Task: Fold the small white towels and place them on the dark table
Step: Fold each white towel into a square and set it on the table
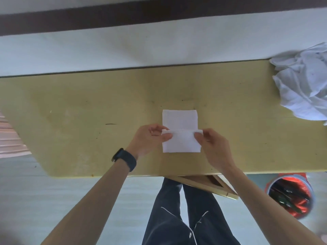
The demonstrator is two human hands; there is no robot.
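Fold under way on small white rectangular cloth towel point(179, 119), centre of frame.
Left hand point(150, 137) and right hand point(212, 144) each pinch one end of the raised crease between thumb and fingers; the towel lies on the worn yellow flat-topped desk point(70, 112), with a crumpled heap of white towels point(304, 82) at the right edge of the frame.

A yellowish desk point(70, 106) with a scuffed, speckled top runs across the view, its far edge against a pale wall point(123, 48) crossed higher up by a dark brown band point(159, 15). Below the near edge lies a pale grey-blue floor point(53, 191), where a round bin point(290, 197) with a red liner stands at the right. A light wooden frame point(203, 184) juts out from under the desk's near edge; the light is soft and even.
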